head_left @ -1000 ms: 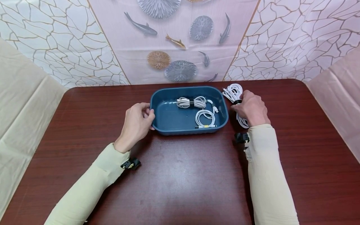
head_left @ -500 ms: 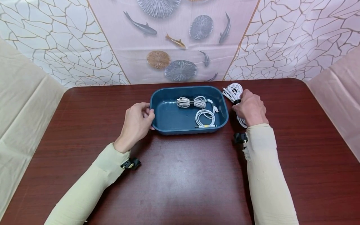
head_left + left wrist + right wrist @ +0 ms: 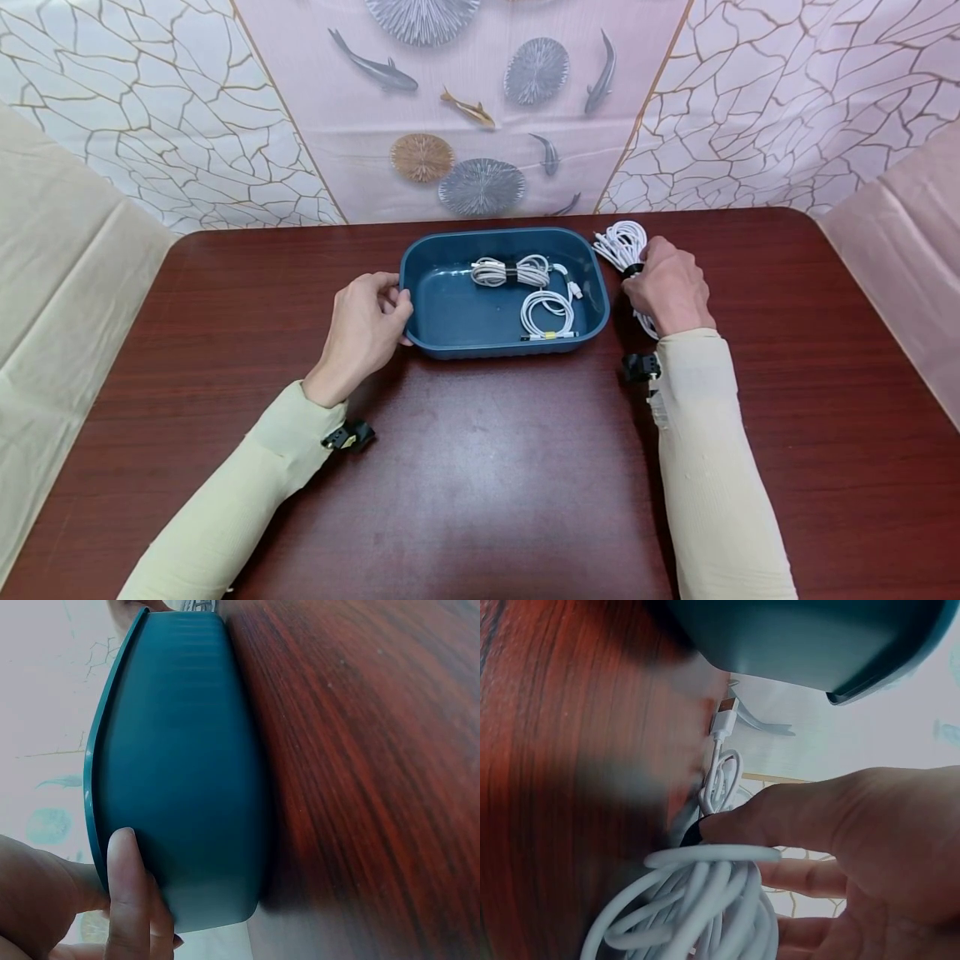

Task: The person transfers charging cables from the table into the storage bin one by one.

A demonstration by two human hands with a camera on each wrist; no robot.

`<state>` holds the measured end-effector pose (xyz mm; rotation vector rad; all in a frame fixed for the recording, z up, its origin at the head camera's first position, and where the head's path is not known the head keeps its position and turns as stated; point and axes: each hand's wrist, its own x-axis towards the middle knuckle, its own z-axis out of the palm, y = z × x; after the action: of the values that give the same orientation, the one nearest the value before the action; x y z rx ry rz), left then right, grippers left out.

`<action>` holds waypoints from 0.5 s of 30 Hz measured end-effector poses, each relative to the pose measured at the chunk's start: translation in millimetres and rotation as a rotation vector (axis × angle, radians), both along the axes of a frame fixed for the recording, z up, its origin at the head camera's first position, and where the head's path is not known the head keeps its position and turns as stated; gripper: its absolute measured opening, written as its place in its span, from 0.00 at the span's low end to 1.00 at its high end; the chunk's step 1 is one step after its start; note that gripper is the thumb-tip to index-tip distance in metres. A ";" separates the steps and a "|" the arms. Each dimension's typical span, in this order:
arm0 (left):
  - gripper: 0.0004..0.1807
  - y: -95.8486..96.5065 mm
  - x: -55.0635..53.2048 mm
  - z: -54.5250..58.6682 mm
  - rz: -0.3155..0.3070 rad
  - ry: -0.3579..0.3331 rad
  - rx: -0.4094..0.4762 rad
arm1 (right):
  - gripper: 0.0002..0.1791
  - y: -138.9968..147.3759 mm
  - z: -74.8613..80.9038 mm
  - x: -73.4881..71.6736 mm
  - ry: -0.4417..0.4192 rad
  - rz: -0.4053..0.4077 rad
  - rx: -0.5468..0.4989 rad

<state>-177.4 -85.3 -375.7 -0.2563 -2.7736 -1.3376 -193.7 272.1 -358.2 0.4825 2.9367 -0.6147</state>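
A blue plastic bin (image 3: 457, 321) stands on the table near its far edge. My left hand (image 3: 367, 321) grips the bin's left end, thumb at the rim and fingers against the outer wall, as the left wrist view also shows. To the right of the bin lies a bundled white cable (image 3: 621, 246) with a black tie round its middle. My right hand (image 3: 671, 287) holds this bundle at the tie; in the right wrist view the thumb presses by the black band (image 3: 692, 834), with fingers on the far side. The hand hides part of the cable.
Inside the bin are a grey-white cable (image 3: 512, 272) with a black tie and a coiled white cable (image 3: 547, 314) with a yellow band. A patterned cloth (image 3: 480, 108) hangs behind the table (image 3: 480, 467). Each wrist wears a small black camera.
My right hand and the lower end of the bundled cable have shifted very slightly. The left hand and the bin have stayed in place.
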 end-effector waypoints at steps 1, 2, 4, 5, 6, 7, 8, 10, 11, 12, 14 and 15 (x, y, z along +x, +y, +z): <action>0.19 0.0 0.0 0.0 0.000 -0.001 0.001 | 0.21 0.0 0.0 0.0 0.001 0.000 0.000; 0.19 0.1 0.0 0.1 0.000 -0.001 0.001 | 0.21 0.6 -0.2 -0.4 -0.001 0.001 -0.001; 0.19 0.1 0.1 0.1 0.001 -0.001 -0.001 | 0.20 0.9 -0.3 -0.9 -0.004 -0.001 -0.001; 0.19 0.2 0.1 0.0 0.000 0.001 -0.003 | 0.20 1.0 -0.3 -1.2 -0.006 -0.001 -0.001; 0.19 0.2 0.2 0.1 0.000 0.002 -0.004 | 0.19 1.2 -0.3 -1.5 -0.007 -0.001 -0.001; 0.19 0.2 0.3 0.1 0.001 0.003 -0.006 | 0.18 1.4 -0.4 -1.7 -0.008 -0.001 -0.001; 0.19 0.1 0.4 0.1 0.000 0.005 -0.007 | 0.18 1.6 -0.4 -1.9 -0.007 -0.001 -0.001; 0.19 0.1 0.6 0.1 -0.001 0.007 -0.008 | 0.17 1.6 -0.2 -2.3 -0.007 -0.003 -0.002; 0.19 0.1 0.7 0.2 -0.001 0.008 -0.007 | 0.18 2.0 -0.1 -2.4 -0.008 -0.003 -0.003; 0.19 0.0 0.7 0.2 -0.001 0.008 -0.007 | 0.19 2.2 0.0 -2.4 -0.007 -0.005 -0.003; 0.19 0.1 0.7 0.2 -0.002 0.008 -0.007 | 0.21 2.8 0.3 -2.7 -0.008 -0.009 -0.005; 0.19 0.2 0.7 0.2 -0.002 0.007 -0.007 | 0.22 2.9 0.5 -2.9 -0.010 -0.012 -0.007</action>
<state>-176.7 -85.2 -375.5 -0.2634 -2.7730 -1.3248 -196.6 275.0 -357.8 0.5006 2.9236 -0.6223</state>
